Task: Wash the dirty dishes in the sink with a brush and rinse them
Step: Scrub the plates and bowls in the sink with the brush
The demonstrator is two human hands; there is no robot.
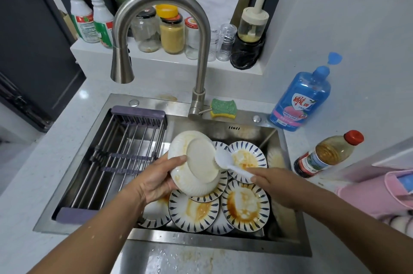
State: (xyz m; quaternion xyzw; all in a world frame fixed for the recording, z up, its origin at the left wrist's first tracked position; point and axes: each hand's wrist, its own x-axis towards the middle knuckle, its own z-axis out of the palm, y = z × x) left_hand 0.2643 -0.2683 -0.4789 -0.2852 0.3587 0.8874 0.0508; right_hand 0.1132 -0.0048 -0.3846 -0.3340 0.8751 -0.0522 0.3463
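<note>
A white bowl [196, 162] is gripped by its rim in the curled fingers of the left hand [156, 181], tilted underside-up over the sink [201, 243]. A white brush [225, 159] is clasped in the right hand [274, 184], its head laid against the bowl's base. Stained plates [245, 204] are piled beneath, along the sink's right side

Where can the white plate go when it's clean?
On the bare rack over the sink's left side, or the counter left of it. Dirty plates fill the sink's right side; two bottles crowd the right counter.
</note>
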